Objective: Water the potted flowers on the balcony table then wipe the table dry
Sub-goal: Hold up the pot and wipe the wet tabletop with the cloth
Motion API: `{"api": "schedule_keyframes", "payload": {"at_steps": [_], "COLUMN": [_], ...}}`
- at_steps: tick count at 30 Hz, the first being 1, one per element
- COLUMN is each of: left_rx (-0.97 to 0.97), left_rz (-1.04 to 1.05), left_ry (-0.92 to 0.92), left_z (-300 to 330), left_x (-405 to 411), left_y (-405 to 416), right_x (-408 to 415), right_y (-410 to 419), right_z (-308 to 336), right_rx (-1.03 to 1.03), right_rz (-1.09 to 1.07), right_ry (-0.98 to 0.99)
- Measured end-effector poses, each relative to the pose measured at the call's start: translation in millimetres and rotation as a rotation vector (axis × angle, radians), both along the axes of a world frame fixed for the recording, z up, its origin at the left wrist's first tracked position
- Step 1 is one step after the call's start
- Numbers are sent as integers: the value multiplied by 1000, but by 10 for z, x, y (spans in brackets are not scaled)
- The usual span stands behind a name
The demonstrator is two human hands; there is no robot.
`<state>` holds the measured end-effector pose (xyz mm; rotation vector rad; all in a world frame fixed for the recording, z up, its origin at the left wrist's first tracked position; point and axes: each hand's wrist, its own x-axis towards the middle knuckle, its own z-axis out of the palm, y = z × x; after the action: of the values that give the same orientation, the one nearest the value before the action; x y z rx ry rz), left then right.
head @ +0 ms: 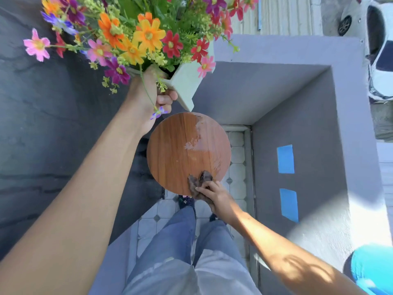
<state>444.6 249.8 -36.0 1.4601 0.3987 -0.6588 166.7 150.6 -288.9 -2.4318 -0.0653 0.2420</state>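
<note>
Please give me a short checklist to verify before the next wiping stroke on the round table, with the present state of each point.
1. Flower pot lifted clear of the table: ok, the left hand holds it up above the far edge.
2. Left hand's hold on the pot: ok, fingers curl round its side.
3. Cloth in the right hand: ok, gripped and lying on the near edge of the table.
4. Table dry: not ok, a wet patch shines on the far right part.
5. Path from cloth to wet patch free: ok, nothing stands on the wood between them.
6. Pot underside dry: cannot tell.
</note>
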Motion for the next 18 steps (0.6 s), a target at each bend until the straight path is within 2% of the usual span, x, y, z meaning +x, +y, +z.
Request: {"api": "schedule_keyframes", "payload": {"at_steps": [2, 3, 7, 9, 11, 13, 14, 16, 17, 18], "left_rx": [0, -5, -21, -24, -38, -45, -48, -44, -38, -34], "left_rz": [1, 1, 1, 0, -5, -15, -16, -17, -21, -23], "left_ry": [0, 1, -1, 3, 10, 11, 13, 18, 15, 8], "left_z": [2, 6, -3, -10, -2, 2, 0, -5, -2, 1], "left_x": [-10, -17, -34, -47, -59, -54, -46, -30, -26, -29], "left_y": [-3, -5, 6, 8, 18, 32, 36, 36, 32, 33], "right_x": [121, 204, 608, 784, 905, 978, 998, 947, 900, 863], "right_y": [-153, -253, -658, -736, -737, -728, -710, -675, -676, -678], "right_z": [7, 15, 197, 392, 583, 617, 589, 478, 413, 381], "right_rx": [-9, -12, 47, 286, 684, 918, 869, 421, 186, 45], "right_rz": [4, -73, -660, -831, -920, -958, -944, -806, -757, -731], "right_ry": [14, 19, 54, 81, 63, 64, 119, 215, 210, 160]}}
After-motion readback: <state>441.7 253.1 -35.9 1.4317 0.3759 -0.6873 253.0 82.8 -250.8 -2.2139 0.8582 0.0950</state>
